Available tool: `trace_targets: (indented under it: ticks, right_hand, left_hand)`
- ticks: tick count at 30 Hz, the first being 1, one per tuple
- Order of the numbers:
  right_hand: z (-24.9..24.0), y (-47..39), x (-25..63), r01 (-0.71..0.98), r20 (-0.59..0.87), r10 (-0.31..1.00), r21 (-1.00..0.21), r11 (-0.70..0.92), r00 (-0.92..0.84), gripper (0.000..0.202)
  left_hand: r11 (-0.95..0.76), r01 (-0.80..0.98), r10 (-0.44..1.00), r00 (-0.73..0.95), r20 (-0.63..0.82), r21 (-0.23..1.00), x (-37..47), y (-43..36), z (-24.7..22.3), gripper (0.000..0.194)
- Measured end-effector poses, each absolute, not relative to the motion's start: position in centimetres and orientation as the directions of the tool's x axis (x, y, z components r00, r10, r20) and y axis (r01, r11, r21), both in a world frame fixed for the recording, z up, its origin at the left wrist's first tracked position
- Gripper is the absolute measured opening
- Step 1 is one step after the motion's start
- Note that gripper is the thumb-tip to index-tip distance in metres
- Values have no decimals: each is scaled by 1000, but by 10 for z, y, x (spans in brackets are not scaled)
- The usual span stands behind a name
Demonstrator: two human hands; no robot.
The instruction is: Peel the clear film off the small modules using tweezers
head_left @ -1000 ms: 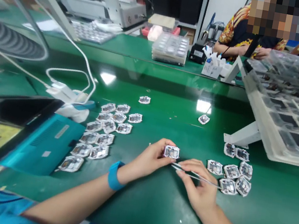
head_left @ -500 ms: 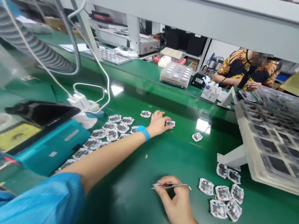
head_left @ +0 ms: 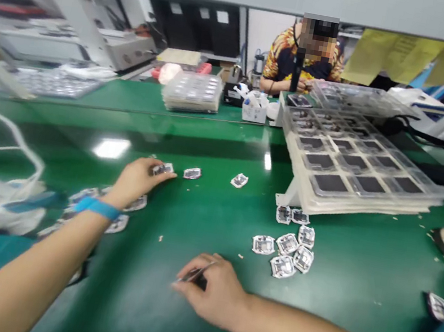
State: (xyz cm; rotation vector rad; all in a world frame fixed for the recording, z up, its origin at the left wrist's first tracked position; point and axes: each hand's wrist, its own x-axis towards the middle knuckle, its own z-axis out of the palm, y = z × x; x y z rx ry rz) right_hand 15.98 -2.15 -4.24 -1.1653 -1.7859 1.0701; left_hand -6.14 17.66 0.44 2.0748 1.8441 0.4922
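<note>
- My left hand [head_left: 136, 178] pinches a white-framed electronic module [head_left: 162, 169] at the far left — whether lifted, I can't tell.
- Another module [head_left: 192, 173] lies just right of it, apart.
- My right hand [head_left: 216, 294] grips metal tweezers [head_left: 203, 270], nearer me; green benchtop [head_left: 132, 287] stretches between my hands.
- Right, seven loose modules [head_left: 287, 244] cluster beside the tray stack's [head_left: 370, 204] near-left corner.
</note>
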Motion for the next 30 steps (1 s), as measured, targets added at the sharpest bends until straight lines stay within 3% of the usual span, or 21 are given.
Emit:
trace_targets:
  ticks: [3, 6, 12, 14, 17, 19, 23, 26, 30]
  right_hand:
    - [-43, -25, 159, 362, 189, 882, -859, 361, -431, 10]
    - [-45, -27, 158, 372, 207, 814, -810, 454, -543, 12]
    - [-45, -28, 159, 397, 184, 772, -772, 497, -609, 17]
    - [-44, -27, 160, 402, 170, 770, -772, 492, -615, 16]
    - [-40, -26, 160, 414, 148, 763, -767, 490, -629, 16]
    - [-38, -25, 161, 420, 135, 757, -764, 490, -639, 16]
    - [-35, -22, 162, 405, 128, 738, -767, 497, -663, 17]
    - [-35, -20, 164, 385, 125, 740, -790, 478, -661, 19]
    - [-36, -20, 165, 368, 113, 758, -822, 435, -643, 21]
  left_hand:
    - [-297, 783, 946, 318, 60, 546, 8, 145, -4, 52]
    - [-526, 609, 785, 617, 63, 593, 78, 112, -8, 41]
    - [-515, 568, 689, 720, -84, 642, 133, 106, -4, 52]
    - [-474, 601, 734, 673, -88, 643, 126, 123, -3, 55]
    - [-445, 728, 880, 464, 103, 522, 106, 157, -9, 55]
    - [-359, 823, 933, 313, 175, 441, 90, 177, -18, 65]
    - [-292, 870, 956, 264, 125, 397, 71, 197, -39, 56]
    - [-312, 835, 950, 266, 163, 453, 68, 196, -44, 39]
    - [-155, 656, 986, 152, 72, 739, 65, 174, -39, 41]
